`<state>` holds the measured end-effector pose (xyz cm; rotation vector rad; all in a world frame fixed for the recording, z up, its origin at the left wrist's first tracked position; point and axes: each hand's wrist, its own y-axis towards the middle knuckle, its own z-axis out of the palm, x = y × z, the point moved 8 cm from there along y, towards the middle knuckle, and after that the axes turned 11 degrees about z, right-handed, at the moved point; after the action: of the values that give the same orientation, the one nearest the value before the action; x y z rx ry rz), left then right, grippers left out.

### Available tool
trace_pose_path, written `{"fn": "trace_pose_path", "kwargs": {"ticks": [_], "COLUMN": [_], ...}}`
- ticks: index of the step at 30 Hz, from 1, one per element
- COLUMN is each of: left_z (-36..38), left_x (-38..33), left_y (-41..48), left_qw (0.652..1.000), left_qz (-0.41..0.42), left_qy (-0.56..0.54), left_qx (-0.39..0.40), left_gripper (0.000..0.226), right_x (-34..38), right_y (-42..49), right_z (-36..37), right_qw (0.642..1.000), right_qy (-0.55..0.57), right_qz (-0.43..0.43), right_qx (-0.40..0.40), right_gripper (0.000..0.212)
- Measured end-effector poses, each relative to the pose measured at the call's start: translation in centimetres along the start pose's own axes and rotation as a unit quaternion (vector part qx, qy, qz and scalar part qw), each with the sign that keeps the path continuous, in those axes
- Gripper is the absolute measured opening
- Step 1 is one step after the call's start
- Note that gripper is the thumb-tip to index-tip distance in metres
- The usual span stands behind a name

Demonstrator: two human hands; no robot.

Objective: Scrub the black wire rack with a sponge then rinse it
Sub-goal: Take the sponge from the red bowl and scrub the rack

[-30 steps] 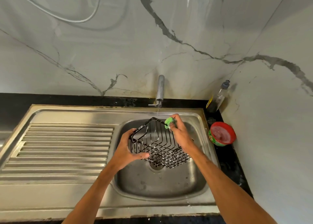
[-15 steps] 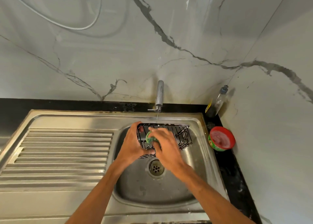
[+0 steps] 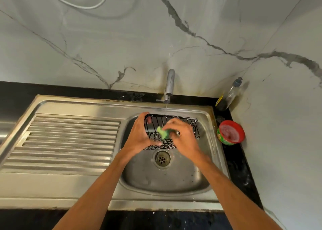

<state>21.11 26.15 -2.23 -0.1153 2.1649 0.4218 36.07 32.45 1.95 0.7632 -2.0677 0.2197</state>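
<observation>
Two grips at work, both over the stainless steel sink basin (image 3: 165, 179). Left grip (image 3: 139, 135): fingers curled over the far left corner of the black wire rack (image 3: 191, 125), thumb laid across its near lower edge, clamped on the wire. I read the rack as lifted and tilted above the round drain (image 3: 162, 158), its far rim under the thin water stream (image 3: 166, 106) from the chrome tap (image 3: 169, 83). Right grip (image 3: 183, 139): fingers bunched round a green scrubbing sponge (image 3: 163, 133), which sits against the rack's inner wires near the middle. This hand is blurred, so I cannot place each finger. Ribbed steel drainboard (image 3: 69, 139) lies left of the basin. On the black counter (image 3: 240, 168) at right: a red-lidded round tub (image 3: 230, 132) and, in the wall corner behind it, a clear plastic bottle with a blue cap (image 3: 230, 95).
</observation>
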Motion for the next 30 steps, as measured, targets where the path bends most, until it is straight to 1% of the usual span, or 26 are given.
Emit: {"fn": "trace_pose_path", "kwargs": {"ticks": [2, 3, 4, 6, 8, 9, 10, 11, 13, 14, 16, 17, 18, 19, 22, 23, 24, 27, 28, 29, 30], "left_z": [0.2, 0.2, 0.2, 0.1, -0.5, -0.7, -0.8, -0.7, -0.4, -0.4, -0.3, -0.4, -0.4, -0.5, -0.1, 0.1, 0.1, 0.1, 0.1, 0.1, 0.0], "left_x": [-0.4, -0.5, -0.3, 0.3, 0.8, 1.0, 1.2, 1.3, 1.2, 1.4, 1.6, 1.7, 1.7, 1.4, 1.0, 0.9, 0.9, 1.2, 1.4, 1.5, 1.7], "left_y": [0.1, 0.2, 0.2, 0.2, -0.1, -0.2, -0.2, -0.3, -0.4, -0.4, -0.5, -0.6, -0.6, -0.6, -0.5, -0.4, -0.4, -0.5, -0.6, -0.6, -0.7], "left_qw": [1.0, 1.0, 1.0, 0.999, 0.998, 0.998, 0.998, 0.997, 0.997, 0.997, 0.996, 0.996, 0.996, 0.997, 0.997, 0.997, 0.997, 0.997, 0.997, 0.997, 0.996], "left_qz": [0.007, 0.005, -0.002, -0.017, -0.032, -0.037, -0.044, -0.047, -0.046, -0.05, -0.056, -0.055, -0.054, -0.051, -0.047, -0.046, -0.047, -0.046, -0.051, -0.057, -0.065], "left_qy": [-0.003, -0.007, -0.013, -0.025, -0.033, -0.035, -0.039, -0.043, -0.052, -0.053, -0.05, -0.049, -0.048, -0.046, -0.047, -0.044, -0.043, -0.045, -0.044, -0.041, -0.039], "left_qx": [0.006, 0.006, 0.004, -0.01, -0.031, -0.037, -0.039, -0.038, -0.037, -0.038, -0.04, -0.042, -0.043, -0.042, -0.039, -0.04, -0.041, -0.042, -0.041, -0.04, -0.039], "left_gripper": [0.113, 0.112, 0.11, 0.109, 0.113, 0.116, 0.117, 0.116, 0.115, 0.116, 0.117, 0.117, 0.118, 0.118, 0.116, 0.115, 0.115, 0.116, 0.117, 0.117, 0.118], "right_x": [-0.6, -0.1, 0.5, 1.6, 1.5, 1.0, 0.3, -0.5, -1.7, -1.4, 0.1, 0.7, 0.9, 0.4, -2.4, -2.2, -1.3, 1.2, 0.8, -0.4, -1.9], "right_y": [2.5, 3.2, 3.6, 2.6, 0.8, 0.7, 1.4, 2.5, 4.1, 4.3, 3.6, 2.8, 2.2, 2.3, 3.8, 3.8, 3.5, 1.2, 1.0, 1.3, 1.7], "right_z": [-0.8, -0.5, 0.3, 1.6, 1.7, 1.1, 0.2, -0.7, -2.1, -1.9, -0.6, 0.0, 0.1, -0.6, -3.7, -3.8, -3.0, -0.3, -0.5, -1.5, -2.9], "right_qw": [0.996, 0.995, 0.996, 0.999, 0.999, 0.999, 1.0, 0.999, 0.992, 0.99, 0.996, 0.998, 0.998, 0.998, 0.986, 0.984, 0.987, 0.992, 0.991, 0.99, 0.987], "right_qy": [0.015, 0.012, 0.005, -0.017, -0.026, -0.027, -0.022, -0.013, -0.005, -0.008, -0.018, -0.034, -0.052, -0.059, -0.051, -0.056, -0.069, -0.118, -0.126, -0.131, -0.135], "right_qz": [0.057, 0.068, 0.061, 0.02, -0.01, -0.011, -0.003, 0.022, 0.086, 0.093, 0.055, 0.029, 0.01, 0.014, 0.102, 0.105, 0.084, -0.011, -0.017, 0.007, 0.041], "right_qx": [-0.068, -0.077, -0.066, -0.021, 0.032, 0.038, 0.019, -0.02, -0.097, -0.107, -0.064, -0.032, -0.017, -0.028, -0.119, -0.13, -0.12, -0.044, -0.036, -0.049, -0.082], "right_gripper": [0.035, 0.034, 0.034, 0.034, 0.034, 0.033, 0.032, 0.031, 0.03, 0.029, 0.028, 0.029, 0.029, 0.029, 0.028, 0.028, 0.027, 0.028, 0.028, 0.028, 0.029]}}
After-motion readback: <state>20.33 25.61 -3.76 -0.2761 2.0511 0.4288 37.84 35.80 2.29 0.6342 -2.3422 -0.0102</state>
